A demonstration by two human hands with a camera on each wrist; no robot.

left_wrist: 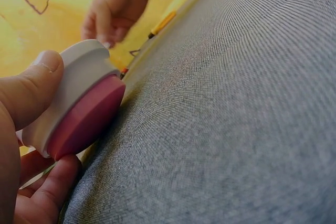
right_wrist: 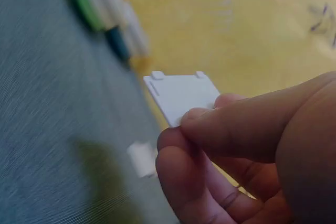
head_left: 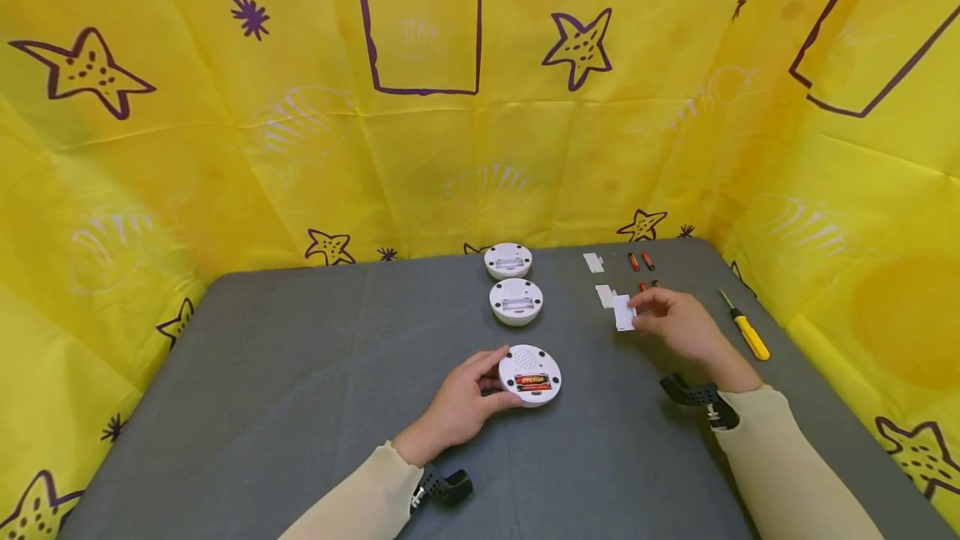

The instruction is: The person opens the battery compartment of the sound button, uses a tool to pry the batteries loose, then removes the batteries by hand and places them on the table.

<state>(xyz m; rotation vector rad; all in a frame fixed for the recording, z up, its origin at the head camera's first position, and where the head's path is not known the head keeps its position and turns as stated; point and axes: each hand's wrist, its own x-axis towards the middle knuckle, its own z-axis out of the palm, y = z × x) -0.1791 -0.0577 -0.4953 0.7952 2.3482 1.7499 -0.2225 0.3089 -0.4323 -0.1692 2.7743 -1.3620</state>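
My left hand (head_left: 459,400) grips a round white device (head_left: 528,359) by its left side, thumb in front and fingers behind. It lies underside up, showing small dark feet, a dotted grille and two red batteries (head_left: 533,382) in its uncovered compartment. In the left wrist view, its lower part is a pink dome (left_wrist: 90,115) facing the tabletop. Off to the right, my right hand (head_left: 678,325) pinches a thin white battery cover (right_wrist: 181,94) between thumb and fingers, raised above the table. Two small tabs stick out along the cover's edge.
Behind stand two more white devices (head_left: 516,300) with bare battery slots. Two loose battery covers (head_left: 593,262) lie at the back right, near several small batteries (head_left: 648,261). A yellow-handled screwdriver (head_left: 752,338) lies by the right edge of the grey table (head_left: 300,373). Yellow patterned cloth (head_left: 420,165) surrounds it.
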